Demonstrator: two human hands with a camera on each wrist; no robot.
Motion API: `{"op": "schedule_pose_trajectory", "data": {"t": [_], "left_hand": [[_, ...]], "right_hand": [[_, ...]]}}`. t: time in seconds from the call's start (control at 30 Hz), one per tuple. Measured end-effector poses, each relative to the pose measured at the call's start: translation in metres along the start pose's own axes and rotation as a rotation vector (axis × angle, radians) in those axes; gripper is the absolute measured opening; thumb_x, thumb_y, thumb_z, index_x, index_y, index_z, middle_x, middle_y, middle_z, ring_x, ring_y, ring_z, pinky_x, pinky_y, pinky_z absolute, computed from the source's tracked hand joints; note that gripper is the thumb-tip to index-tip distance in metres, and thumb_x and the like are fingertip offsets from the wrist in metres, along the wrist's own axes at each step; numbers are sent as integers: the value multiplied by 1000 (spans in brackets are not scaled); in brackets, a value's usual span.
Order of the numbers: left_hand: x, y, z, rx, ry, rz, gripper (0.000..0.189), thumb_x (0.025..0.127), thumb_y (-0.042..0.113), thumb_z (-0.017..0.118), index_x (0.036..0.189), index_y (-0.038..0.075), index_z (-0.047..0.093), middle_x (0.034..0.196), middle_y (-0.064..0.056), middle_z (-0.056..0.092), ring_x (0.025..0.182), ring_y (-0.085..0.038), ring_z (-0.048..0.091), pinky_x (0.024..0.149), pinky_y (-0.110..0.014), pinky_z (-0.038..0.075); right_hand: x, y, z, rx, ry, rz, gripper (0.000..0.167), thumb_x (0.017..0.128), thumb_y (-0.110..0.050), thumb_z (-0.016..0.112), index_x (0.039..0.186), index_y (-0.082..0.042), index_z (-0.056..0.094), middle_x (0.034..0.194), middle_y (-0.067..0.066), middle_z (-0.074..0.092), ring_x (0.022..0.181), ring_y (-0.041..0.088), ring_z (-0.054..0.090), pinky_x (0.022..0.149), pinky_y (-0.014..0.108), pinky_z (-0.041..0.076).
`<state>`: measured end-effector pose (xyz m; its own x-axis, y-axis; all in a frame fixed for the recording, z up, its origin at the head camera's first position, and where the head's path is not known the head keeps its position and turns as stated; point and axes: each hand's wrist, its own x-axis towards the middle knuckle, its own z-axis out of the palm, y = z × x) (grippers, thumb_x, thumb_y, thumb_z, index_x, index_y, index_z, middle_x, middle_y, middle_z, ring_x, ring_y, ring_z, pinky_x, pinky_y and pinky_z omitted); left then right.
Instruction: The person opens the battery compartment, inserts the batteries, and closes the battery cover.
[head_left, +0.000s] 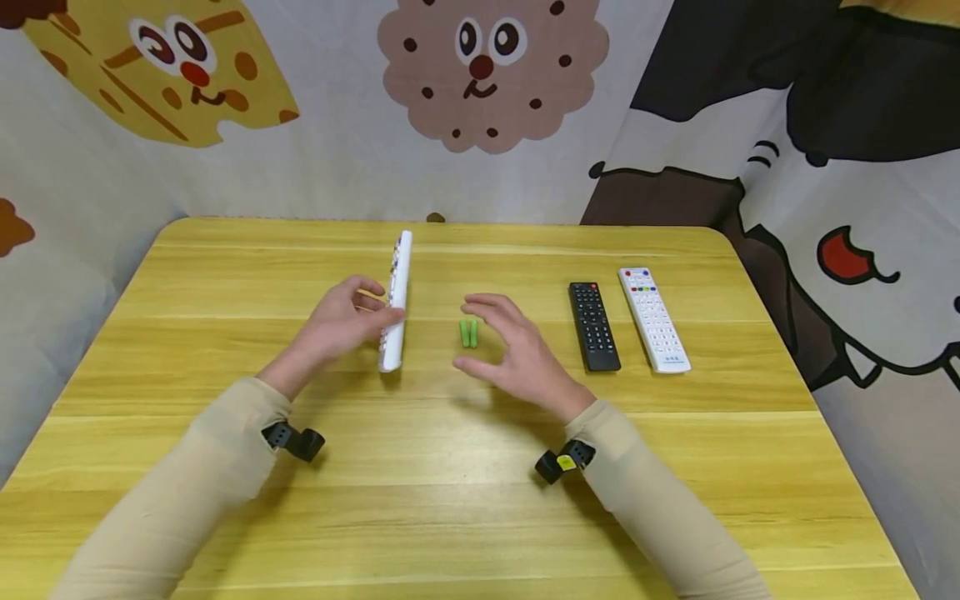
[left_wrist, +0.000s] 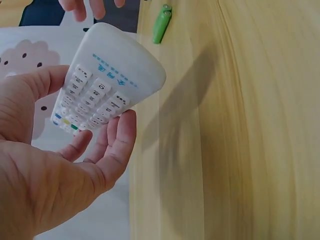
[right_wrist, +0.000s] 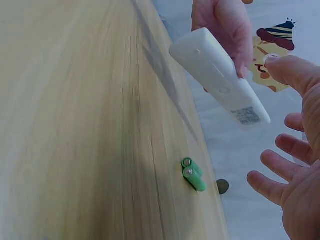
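Note:
My left hand [head_left: 341, 321] grips a white remote control [head_left: 397, 302] by its long edges, thumb on one side and fingers on the other. The remote is tilted on its side above the table; its button face [left_wrist: 90, 95] shows in the left wrist view, its back [right_wrist: 220, 75] in the right wrist view. My right hand [head_left: 517, 354] hovers to the right of the remote with thumb and fingers spread, holding nothing. Two green batteries [head_left: 468, 333] lie side by side on the table, just beyond the right hand's thumb and fingertips.
On the right of the wooden table [head_left: 450, 500] lie a black remote [head_left: 595, 327] and another white remote [head_left: 654, 320], buttons up. A cloth with cartoon figures [head_left: 330, 167] hangs behind and along both sides of the table.

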<state>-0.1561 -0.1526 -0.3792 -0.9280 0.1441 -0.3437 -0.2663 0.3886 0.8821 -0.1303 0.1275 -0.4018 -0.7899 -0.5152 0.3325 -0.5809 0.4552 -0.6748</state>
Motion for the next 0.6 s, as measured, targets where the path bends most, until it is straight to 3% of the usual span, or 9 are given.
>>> {"op": "schedule_pose_trajectory", "data": {"t": [0.23, 0.4, 0.6], "left_hand": [[-2, -4, -9, 121, 46, -17, 60, 95, 28, 76, 139, 1, 45, 127, -23, 55, 100, -33, 64, 86, -45, 61], [-2, -8, -16, 250, 89, -14, 61, 94, 35, 75, 138, 4, 47, 125, -21, 57, 101, -34, 61, 75, -36, 56], [-3, -13, -23, 327, 126, -1, 61, 92, 36, 76, 136, 3, 48, 120, -22, 59, 98, -33, 61, 69, -31, 53]], "right_hand": [[-4, 5, -7, -28, 5, 15, 69, 87, -28, 85, 145, -5, 54, 153, 13, 48, 142, 28, 47, 119, 50, 40], [-7, 9, -12, -55, 16, 17, 70, 87, -29, 84, 145, -4, 54, 152, 13, 49, 141, 30, 47, 118, 52, 40], [-11, 15, -16, -77, 34, 18, 70, 86, -27, 86, 144, -3, 55, 150, 14, 51, 139, 32, 49, 118, 51, 41]]}}
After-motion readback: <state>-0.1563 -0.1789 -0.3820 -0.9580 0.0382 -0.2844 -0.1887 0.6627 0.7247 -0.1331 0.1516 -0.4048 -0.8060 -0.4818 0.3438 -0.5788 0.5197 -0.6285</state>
